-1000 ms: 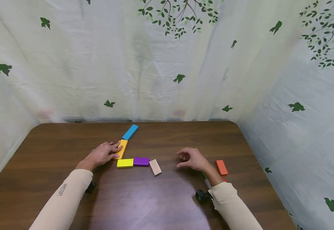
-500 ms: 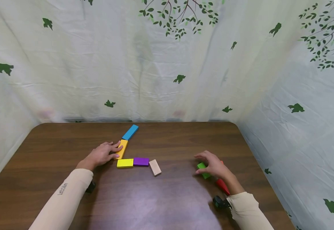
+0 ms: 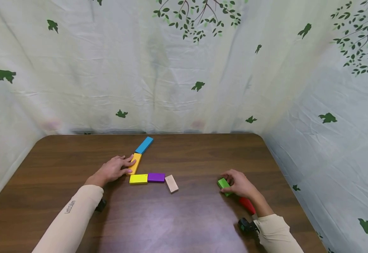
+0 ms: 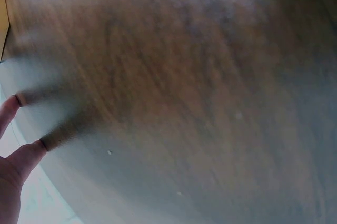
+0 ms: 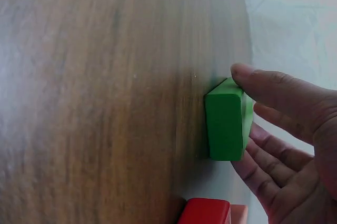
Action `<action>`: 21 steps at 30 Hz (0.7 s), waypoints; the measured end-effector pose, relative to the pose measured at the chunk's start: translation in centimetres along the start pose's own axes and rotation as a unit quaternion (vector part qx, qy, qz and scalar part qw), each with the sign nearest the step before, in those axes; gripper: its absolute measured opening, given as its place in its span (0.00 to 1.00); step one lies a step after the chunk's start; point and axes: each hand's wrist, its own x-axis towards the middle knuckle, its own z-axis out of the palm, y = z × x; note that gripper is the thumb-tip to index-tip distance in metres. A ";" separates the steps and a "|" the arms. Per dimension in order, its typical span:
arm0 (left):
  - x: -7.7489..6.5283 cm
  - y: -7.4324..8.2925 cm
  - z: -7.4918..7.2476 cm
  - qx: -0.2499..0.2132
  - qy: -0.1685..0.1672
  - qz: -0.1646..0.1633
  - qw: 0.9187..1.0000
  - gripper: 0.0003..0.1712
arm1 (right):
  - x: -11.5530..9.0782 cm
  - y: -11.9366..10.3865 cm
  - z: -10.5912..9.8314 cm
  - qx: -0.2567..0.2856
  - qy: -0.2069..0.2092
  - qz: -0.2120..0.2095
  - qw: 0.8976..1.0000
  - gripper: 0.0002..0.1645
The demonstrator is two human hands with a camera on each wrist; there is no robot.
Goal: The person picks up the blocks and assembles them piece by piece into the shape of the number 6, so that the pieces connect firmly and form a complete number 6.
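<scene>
While the right hand (image 3: 240,185) pinches the green block (image 3: 223,184) on the table (image 3: 187,218), its wrist could nudge the nearby red block (image 3: 247,205) if swung low; the left hand (image 3: 112,170), uncurled on the orange block (image 3: 135,166), might skew it by pressing sideways.

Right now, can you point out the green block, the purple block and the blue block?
Green block (image 5: 225,126), right wrist view, on the end face turned to the camera.
Purple block (image 3: 156,177), head view, middle of its top face.
Blue block (image 3: 144,145), head view, middle of its top face.
</scene>
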 end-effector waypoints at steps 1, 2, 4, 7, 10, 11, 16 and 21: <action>0.0 0.0 0.0 0.001 0.000 0.002 1.000 0.32 | 0.0 0.0 0.0 0.003 0.000 0.003 1.000 0.31; 0.0 0.0 -0.1 0.001 0.000 0.002 1.000 0.32 | 0.1 0.0 0.1 0.005 -0.001 0.004 1.000 0.31; 0.0 0.0 0.0 -0.002 -0.001 0.000 1.000 0.31 | 0.1 -0.1 0.2 0.014 -0.004 -0.001 1.000 0.30; 0.0 0.0 0.0 -0.001 -0.002 0.000 1.000 0.31 | 0.3 -0.2 0.4 0.025 -0.014 -0.006 1.000 0.28; 0.0 0.1 0.0 -0.003 -0.002 -0.001 1.000 0.31 | 0.4 -0.5 0.8 0.032 -0.023 -0.007 0.999 0.27; 0.0 0.1 0.0 -0.004 -0.002 -0.001 1.000 0.31 | 0.5 -0.5 0.9 0.034 -0.026 -0.008 0.999 0.26; -0.1 0.1 0.0 -0.004 -0.002 -0.004 1.000 0.31 | 0.9 -0.9 1.5 0.041 -0.034 -0.028 0.998 0.24; -0.1 0.1 0.0 -0.003 -0.001 -0.005 1.000 0.31 | 1.1 -1.3 2.1 0.052 -0.041 -0.047 0.997 0.23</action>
